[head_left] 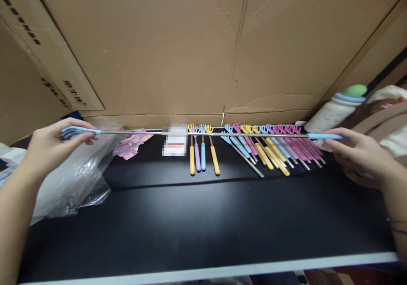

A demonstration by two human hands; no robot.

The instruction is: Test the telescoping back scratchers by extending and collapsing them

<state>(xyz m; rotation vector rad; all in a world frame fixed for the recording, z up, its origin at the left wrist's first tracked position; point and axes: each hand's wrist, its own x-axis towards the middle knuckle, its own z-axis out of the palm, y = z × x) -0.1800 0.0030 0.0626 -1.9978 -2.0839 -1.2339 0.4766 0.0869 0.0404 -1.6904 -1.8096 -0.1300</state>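
A blue telescopic back scratcher is stretched out full length, level above the black table. My left hand pinches its blue claw head at the left. My right hand grips its blue handle at the right. Under the rod, along the back of the table, lie several collapsed scratchers with yellow, blue, pink and purple handles, and a smaller group stands a little apart to their left.
Cardboard panels wall off the back and left. Clear plastic bags lie at the left, pink printed packets beside them. A white bottle with a blue and green cap lies at the right. The table's white front edge runs below.
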